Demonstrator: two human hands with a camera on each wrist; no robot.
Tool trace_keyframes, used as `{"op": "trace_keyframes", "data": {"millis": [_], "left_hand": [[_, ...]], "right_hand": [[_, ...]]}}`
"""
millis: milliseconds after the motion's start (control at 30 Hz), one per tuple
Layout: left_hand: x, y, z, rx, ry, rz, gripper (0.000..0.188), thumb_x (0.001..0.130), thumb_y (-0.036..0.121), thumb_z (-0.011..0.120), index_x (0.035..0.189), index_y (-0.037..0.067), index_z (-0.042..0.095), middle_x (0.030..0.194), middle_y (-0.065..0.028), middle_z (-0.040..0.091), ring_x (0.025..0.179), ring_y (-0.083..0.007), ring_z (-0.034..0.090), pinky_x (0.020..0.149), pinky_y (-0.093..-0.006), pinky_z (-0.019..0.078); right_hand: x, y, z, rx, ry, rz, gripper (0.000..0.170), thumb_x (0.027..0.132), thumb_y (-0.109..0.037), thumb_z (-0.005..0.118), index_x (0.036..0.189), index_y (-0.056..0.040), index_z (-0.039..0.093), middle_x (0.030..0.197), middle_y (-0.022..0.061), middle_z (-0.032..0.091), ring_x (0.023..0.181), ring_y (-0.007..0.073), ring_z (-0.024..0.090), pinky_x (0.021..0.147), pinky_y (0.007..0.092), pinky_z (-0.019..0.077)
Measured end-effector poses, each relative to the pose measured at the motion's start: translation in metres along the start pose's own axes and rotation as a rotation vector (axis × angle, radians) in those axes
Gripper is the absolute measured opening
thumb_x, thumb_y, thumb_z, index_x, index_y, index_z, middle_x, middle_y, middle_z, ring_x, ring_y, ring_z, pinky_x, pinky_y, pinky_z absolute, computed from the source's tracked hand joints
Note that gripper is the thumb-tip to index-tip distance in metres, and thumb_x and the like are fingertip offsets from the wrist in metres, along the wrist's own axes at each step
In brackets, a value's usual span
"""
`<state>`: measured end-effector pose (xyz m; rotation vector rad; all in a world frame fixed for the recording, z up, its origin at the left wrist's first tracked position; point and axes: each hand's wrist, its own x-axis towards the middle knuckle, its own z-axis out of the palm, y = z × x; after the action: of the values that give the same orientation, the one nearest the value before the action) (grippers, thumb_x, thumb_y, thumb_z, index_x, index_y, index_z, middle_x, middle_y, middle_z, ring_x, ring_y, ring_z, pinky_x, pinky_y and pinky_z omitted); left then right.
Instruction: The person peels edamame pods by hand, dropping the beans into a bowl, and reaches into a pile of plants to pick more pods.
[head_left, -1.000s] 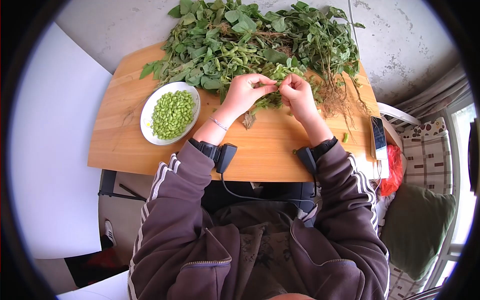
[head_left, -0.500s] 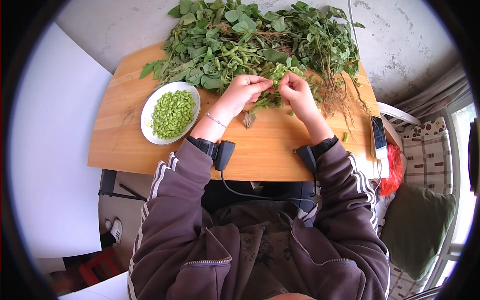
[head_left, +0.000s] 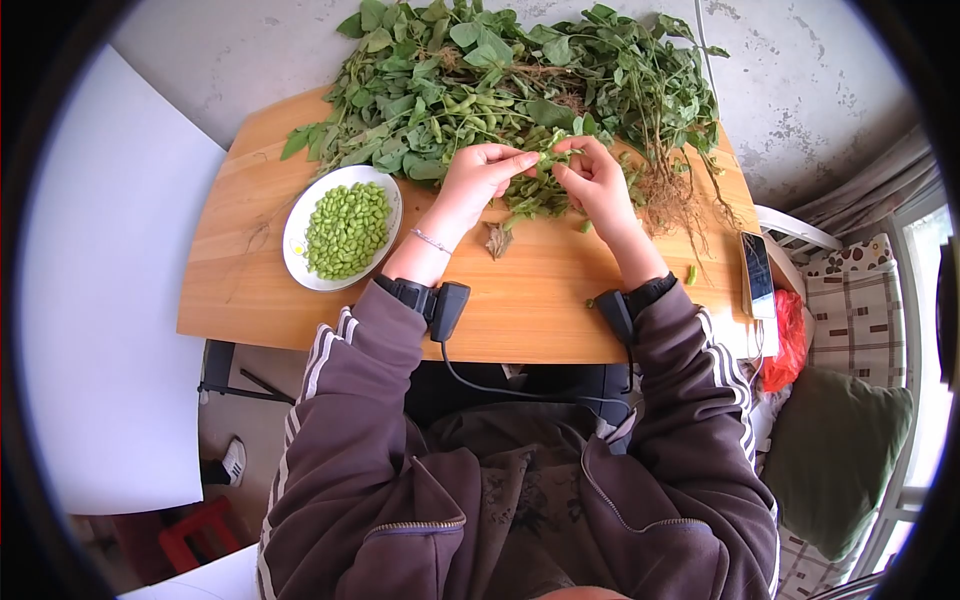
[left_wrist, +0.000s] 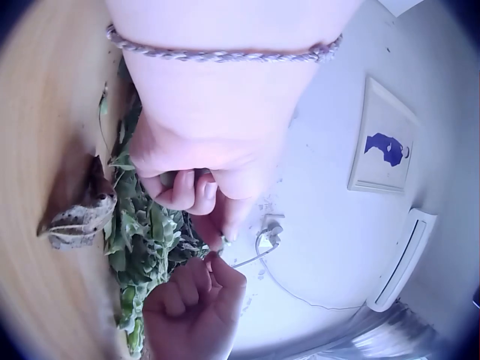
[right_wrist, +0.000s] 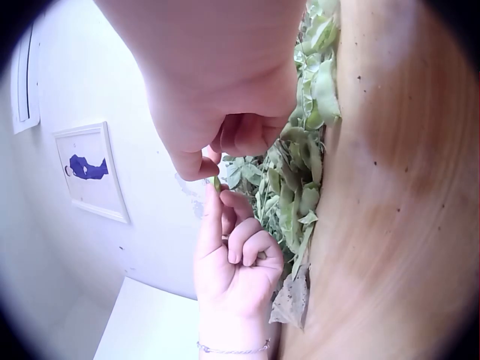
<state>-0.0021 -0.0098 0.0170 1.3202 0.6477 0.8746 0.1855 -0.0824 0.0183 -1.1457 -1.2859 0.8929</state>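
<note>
In front of the plant heap, my left hand (head_left: 470,190) pinches a small green soybean pod (right_wrist: 217,183) between thumb and forefinger, its other fingers curled toward the palm. My right hand (head_left: 603,195) meets it from the other side, thumb and forefinger at the pod's opposite end. Fingers hide most of the pod. Opened green pods (right_wrist: 289,214) lie in a pile just below both hands. To the left, a white plate (head_left: 293,262) holds many shelled green soybeans (head_left: 345,230).
Uprooted soybean plants (head_left: 430,85) cover the back of the wooden table (head_left: 490,320), their roots (head_left: 672,200) trailing at right. A dry leaf (head_left: 497,240) lies before the pods. A phone (head_left: 757,275) rests at the right edge. Someone's shoe (head_left: 234,461) shows on the floor.
My left hand has drawn slightly left, and the right thumb and forefinger have spread a little, with more green showing between the hands. On the floor, the other person's foot has shifted right.
</note>
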Motion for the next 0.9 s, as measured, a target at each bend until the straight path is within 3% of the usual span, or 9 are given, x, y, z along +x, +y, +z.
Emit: {"op": "trace_keyframes", "data": {"millis": [67,267,400,467,600,767,900], "left_hand": [[0.0,-0.002,0.0,0.023,0.01,0.004,0.026,0.09,0.022,0.074,0.102,-0.001,0.073,0.08,-0.0005,0.069,0.054,0.0,0.037,0.048,-0.0181,0.0278],[0.001,-0.009,0.003,0.164,0.02,0.091,0.026,0.092,0.023,0.072,0.103,0.0,0.073,0.078,0.0018,0.068,0.056,-0.0003,0.04,0.049,-0.0187,0.03],[0.005,-0.016,0.003,0.207,0.046,0.167,0.025,0.094,0.023,0.069,0.105,0.0,0.072,0.079,0.0023,0.068,0.059,-0.001,0.043,0.052,-0.0195,0.0347],[0.007,-0.017,-0.002,0.201,0.04,0.116,0.024,0.095,0.022,0.068,0.104,0.0,0.071,0.081,0.0018,0.068,0.063,-0.0014,0.046,0.056,-0.0196,0.0378],[0.002,-0.012,0.006,0.163,0.034,0.146,0.023,0.096,0.02,0.067,0.103,-0.001,0.07,0.082,0.0022,0.067,0.065,-0.002,0.048,0.058,-0.0201,0.04],[0.001,-0.013,0.006,0.091,-0.023,0.127,0.021,0.096,0.019,0.066,0.106,0.0,0.068,0.08,0.0038,0.063,0.061,-0.0012,0.043,0.053,-0.0192,0.0352],[-0.001,-0.008,0.006,0.024,-0.061,0.09,0.023,0.096,0.02,0.067,0.108,0.001,0.067,0.081,0.0035,0.063,0.061,-0.0009,0.042,0.052,-0.0184,0.034]], "right_hand": [[0.002,0.005,-0.002,-0.103,-0.014,-0.099,0.021,0.093,-0.009,0.066,0.114,-0.0037,0.063,0.065,-0.0088,0.039,0.053,0.0017,0.034,0.047,0.0209,0.0259],[0.003,0.007,0.002,-0.355,0.156,-0.103,0.021,0.088,-0.02,0.076,0.102,-0.005,0.075,0.061,-0.0085,0.038,0.057,0.0034,0.034,0.051,0.0226,0.0287],[0.001,0.005,0.003,-0.294,0.112,-0.063,0.022,0.087,-0.021,0.077,0.102,-0.0056,0.077,0.062,-0.0085,0.041,0.057,0.0036,0.034,0.051,0.0228,0.0295],[0.001,0.006,0.004,-0.279,0.075,-0.082,0.023,0.086,-0.021,0.078,0.103,-0.0056,0.077,0.062,-0.0085,0.041,0.057,0.0037,0.035,0.051,0.0231,0.03],[0.001,0.005,0.005,-0.254,0.118,-0.002,0.026,0.086,-0.022,0.079,0.103,-0.0027,0.076,0.065,-0.0078,0.053,0.058,0.002,0.04,0.051,0.0217,0.0326],[0.001,0.001,0.006,-0.144,0.122,0.026,0.026,0.086,-0.023,0.079,0.099,-0.0002,0.075,0.072,-0.0054,0.064,0.058,0.0004,0.046,0.05,0.02,0.0343],[-0.002,-0.005,0.006,-0.034,0.088,0.102,0.025,0.087,-0.023,0.078,0.098,-0.0005,0.074,0.068,-0.0052,0.062,0.052,0.0011,0.041,0.046,0.0202,0.0304]]}}
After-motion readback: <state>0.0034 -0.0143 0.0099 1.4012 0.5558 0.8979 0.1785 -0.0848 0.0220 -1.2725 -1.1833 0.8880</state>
